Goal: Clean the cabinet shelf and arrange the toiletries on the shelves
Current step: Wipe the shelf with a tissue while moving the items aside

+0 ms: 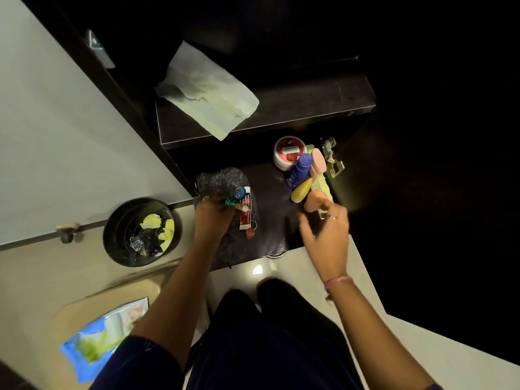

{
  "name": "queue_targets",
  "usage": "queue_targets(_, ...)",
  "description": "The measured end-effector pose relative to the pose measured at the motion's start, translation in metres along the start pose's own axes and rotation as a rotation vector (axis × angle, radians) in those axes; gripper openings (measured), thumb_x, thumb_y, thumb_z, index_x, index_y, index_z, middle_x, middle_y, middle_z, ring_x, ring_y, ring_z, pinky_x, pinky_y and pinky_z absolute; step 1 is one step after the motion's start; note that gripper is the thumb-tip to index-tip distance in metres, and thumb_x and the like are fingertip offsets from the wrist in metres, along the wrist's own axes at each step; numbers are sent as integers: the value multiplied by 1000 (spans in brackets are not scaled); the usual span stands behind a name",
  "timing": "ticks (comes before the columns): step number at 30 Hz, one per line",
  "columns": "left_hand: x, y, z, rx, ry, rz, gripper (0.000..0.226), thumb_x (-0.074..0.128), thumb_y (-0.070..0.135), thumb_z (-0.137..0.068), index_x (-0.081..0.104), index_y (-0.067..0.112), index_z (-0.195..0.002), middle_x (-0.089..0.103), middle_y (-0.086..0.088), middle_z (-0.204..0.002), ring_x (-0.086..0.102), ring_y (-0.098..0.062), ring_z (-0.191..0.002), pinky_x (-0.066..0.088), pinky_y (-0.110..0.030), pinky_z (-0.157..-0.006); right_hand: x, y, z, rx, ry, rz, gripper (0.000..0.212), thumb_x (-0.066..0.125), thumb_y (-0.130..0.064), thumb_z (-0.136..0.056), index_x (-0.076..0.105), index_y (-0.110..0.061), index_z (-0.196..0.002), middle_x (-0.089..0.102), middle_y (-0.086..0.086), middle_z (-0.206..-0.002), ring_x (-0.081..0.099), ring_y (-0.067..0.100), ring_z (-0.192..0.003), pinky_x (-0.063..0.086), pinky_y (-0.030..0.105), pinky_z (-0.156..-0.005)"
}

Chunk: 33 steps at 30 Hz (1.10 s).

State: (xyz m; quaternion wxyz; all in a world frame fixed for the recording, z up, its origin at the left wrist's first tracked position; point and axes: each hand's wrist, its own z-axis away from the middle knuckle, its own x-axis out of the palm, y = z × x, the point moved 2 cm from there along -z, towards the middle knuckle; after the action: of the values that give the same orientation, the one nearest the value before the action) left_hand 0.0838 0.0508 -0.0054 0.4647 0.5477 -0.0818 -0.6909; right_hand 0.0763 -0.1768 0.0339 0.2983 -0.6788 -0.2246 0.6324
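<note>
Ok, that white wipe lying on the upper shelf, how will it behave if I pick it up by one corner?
The white wipe looks thin and creased, so it will probably hang limp instead of holding its shape. One corner already droops over the upper shelf edge, which suggests it is floppy and light. It seems unlikely to roll or slip away.

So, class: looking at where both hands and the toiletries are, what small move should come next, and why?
Probably the left hand stands its toothpaste tube on the lower shelf by the blue bottle. The upper shelf still carries the wipe.
</note>
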Motion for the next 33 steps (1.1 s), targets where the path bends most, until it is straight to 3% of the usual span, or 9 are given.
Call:
queue_targets(4,26,-30,-20,-71,-47,4,51,62,44,-81,57,13,-121,62,-11,-118,58,-30,-110,50,-43,-92,48,-20,32,-53,-403,-17,56,70,-42,-80,49,-22,-128,46,-3,-121,53,10,-103,49,24,-88)
queue_targets(7,31,-25,-21,-105,-64,31,56,69,37,-78,52,12,-126,58,-11,-123,54,-28,-116,48,-44,-98,83,-25,37,-54,-549,89,55,66,-42,-83,47,-27,-132,46,-2,-127,54,16,-110,51,30,-92)
queue_targets(11,26,1,-11,-111,-86,48,53,67,22,-83,49,8,-131,46,-14,-133,48,-28,-122,39,-35,-103,103,-25,32,-9,-470,57,29,57,-24,-92,60,-20,-120,58,3,-116,62,21,-101,52,29,-89)
queue_targets(14,27,6,-12,-53,-103,-18,45,60,12,-88,49,7,-131,34,-19,-138,47,-33,-120,38,-34,-105,94,-16,30,30,-378,-6,25,61,-17,-89,66,-13,-113,62,6,-111,63,20,-95,50,24,-88)
queue_targets(17,27,6,-16,69,-111,-145,42,56,10,-90,51,6,-131,34,-20,-137,48,-37,-118,38,-37,-108,65,5,26,88,-156,-56,24,66,-13,-85,67,-9,-109,62,4,-104,58,14,-87,39,11,-81)
queue_targets(19,25,4,-17,145,-126,-243,43,54,11,-90,50,9,-133,35,-18,-137,43,-35,-121,38,-40,-107,45,29,16,211,-18,-54,26,68,-15,-84,66,-10,-109,62,5,-102,58,15,-86,41,15,-83)
queue_targets(21,24,2,-18,206,-138,-363,44,53,14,-91,49,11,-135,38,-14,-139,39,-33,-123,38,-41,-104,31,53,3,340,70,-21,28,67,-17,-84,64,-10,-110,67,11,-102,63,23,-87,50,30,-86)
queue_targets(26,21,1,-25,276,-155,-477,42,48,15,-93,48,10,-135,45,-14,-137,40,-32,-123,40,-39,-100,26,70,-22,378,53,36,34,64,-19,-87,60,-10,-119,66,11,-108,64,23,-94,52,36,-92)
queue_targets(33,23,-2,-31,347,-147,-563,37,49,22,-94,54,11,-129,50,-12,-131,45,-29,-119,42,-37,-98,34,68,-25,346,72,19,35,65,-18,-85,60,-13,-119,64,10,-105,60,16,-80,55,33,-84)
